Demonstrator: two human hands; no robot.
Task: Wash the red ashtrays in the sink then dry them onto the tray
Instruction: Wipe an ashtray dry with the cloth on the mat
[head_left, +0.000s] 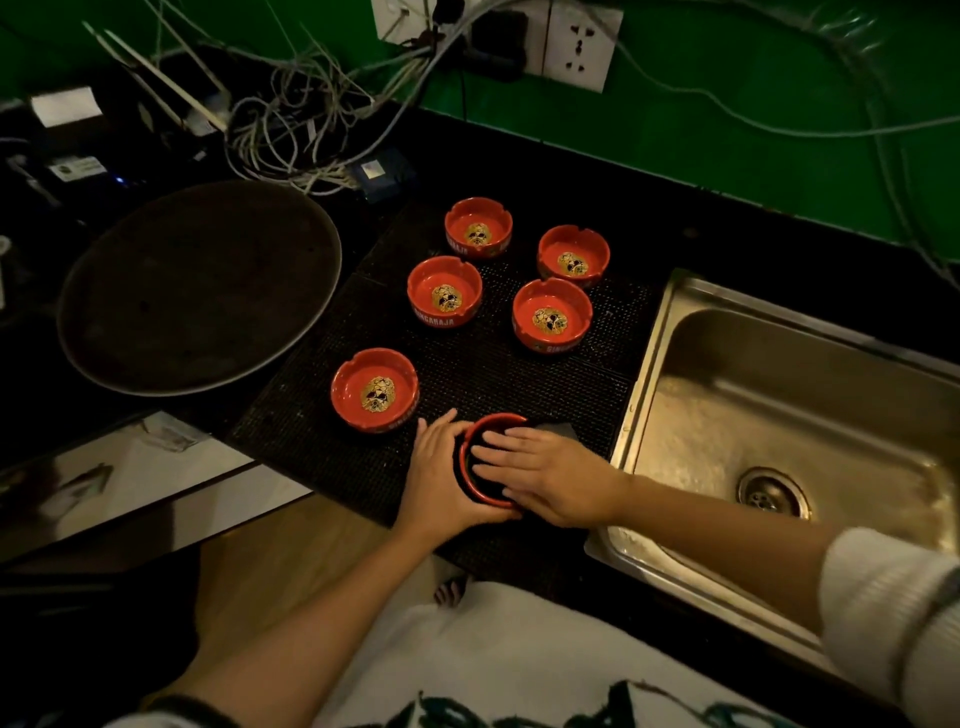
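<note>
Round glossy ashtray (491, 460): left hand (441, 467) grips it, flat right hand (545, 475) presses dark cloth (558, 430).

Six red ashtrays (375, 388) at centre frame, one round tray (197, 286) at left, one sink (795, 415) at right, two wall sockets (582, 47) along the top.

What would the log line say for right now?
left hand: holds ashtray | right hand: presses cloth into it | tray: no ashtrays on it | mat: five more ashtrays
</note>
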